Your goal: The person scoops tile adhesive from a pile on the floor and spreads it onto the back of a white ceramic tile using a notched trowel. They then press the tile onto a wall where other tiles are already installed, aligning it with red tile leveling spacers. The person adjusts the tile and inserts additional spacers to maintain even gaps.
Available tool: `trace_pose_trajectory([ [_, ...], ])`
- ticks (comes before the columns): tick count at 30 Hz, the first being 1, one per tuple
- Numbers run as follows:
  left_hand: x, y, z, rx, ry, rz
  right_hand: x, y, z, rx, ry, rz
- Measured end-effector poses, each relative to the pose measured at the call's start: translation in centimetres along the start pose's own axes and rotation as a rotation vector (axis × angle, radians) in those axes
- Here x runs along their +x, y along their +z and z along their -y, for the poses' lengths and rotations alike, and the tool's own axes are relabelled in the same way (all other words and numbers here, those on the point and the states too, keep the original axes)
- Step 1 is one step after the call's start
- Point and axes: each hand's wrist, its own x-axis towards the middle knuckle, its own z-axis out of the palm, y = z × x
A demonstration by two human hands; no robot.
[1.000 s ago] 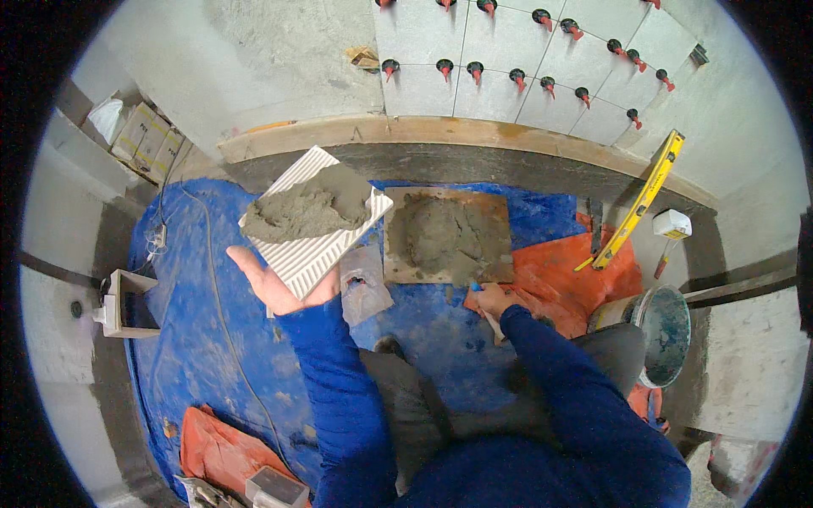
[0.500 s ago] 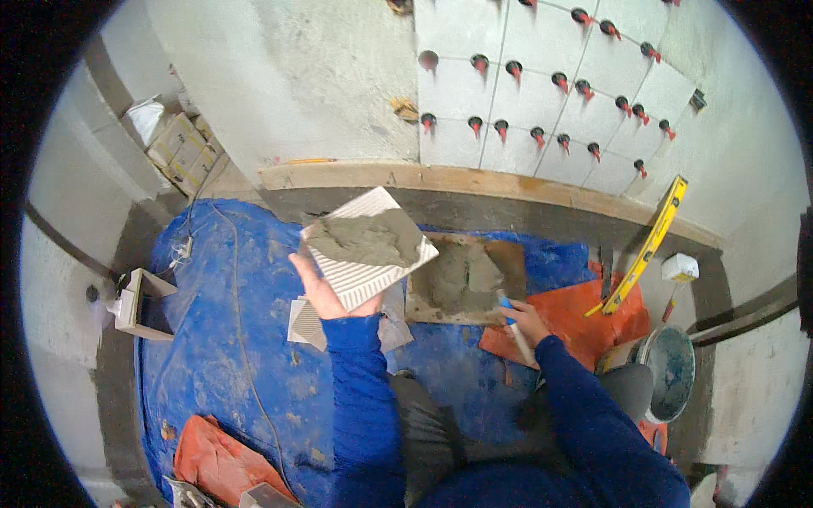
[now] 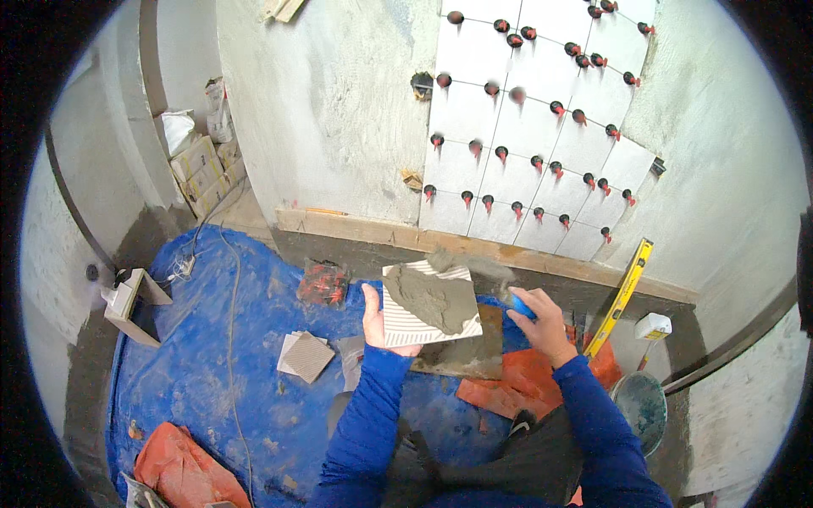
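My left hand (image 3: 373, 320) holds up a white tile (image 3: 402, 326) from beneath, its ribbed back turned upward. Grey mortar (image 3: 434, 303) lies in a thick band across that back, with bare ribs at two corners. The blue handle of a trowel (image 3: 520, 306) is gripped in my right hand (image 3: 546, 326), just right of the tile. Its blade, loaded with mortar and partly blurred, reaches over the tile's far edge. Below the tile lies a mortar-smeared board (image 3: 487, 351), partly hidden by it.
Tiles with black-and-red levelling clips (image 3: 501, 153) cover part of the wall above a wooden batten (image 3: 373, 230). Loose tiles (image 3: 306, 356) lie on the blue sheet (image 3: 199, 339). To the right are a yellow spirit level (image 3: 621, 296), an orange sheet (image 3: 525, 381) and a bucket (image 3: 641, 415).
The tile in my left hand has shifted right and turned more level. My right hand has risen with the trowel, bringing mortar over the tile. The view has tilted up toward the wall.
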Motion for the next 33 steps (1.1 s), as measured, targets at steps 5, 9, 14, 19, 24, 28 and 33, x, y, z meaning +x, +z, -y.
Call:
trace_pose_trajectory([
  [5,-0.7,0.8,1.7,0.005,-0.009,-0.074,-1.7,1.2,-2.2,-0.172,-0.168,-0.02],
  [9,-0.8,1.3,0.9,-0.005,0.011,-0.049,-2.9,-2.7,-2.8,-0.256,-0.14,0.022],
  [14,-0.2,1.2,0.0,0.032,0.112,0.012,-2.6,-7.0,1.4,-0.141,0.151,0.064],
  [19,0.7,0.6,1.3,0.033,0.159,-0.025,1.1,-9.0,9.3,-0.209,0.155,0.122],
  [24,1.0,-0.2,1.8,0.075,0.186,0.008,4.9,-10.3,15.4,-0.414,-0.017,0.264],
  [28,1.1,-0.8,2.0,0.064,0.183,0.0,6.0,-10.0,18.2,-0.521,-0.132,0.417],
  [33,1.0,-0.9,2.3,0.057,0.189,0.037,8.2,-9.2,18.8,-0.712,-0.18,0.522],
])
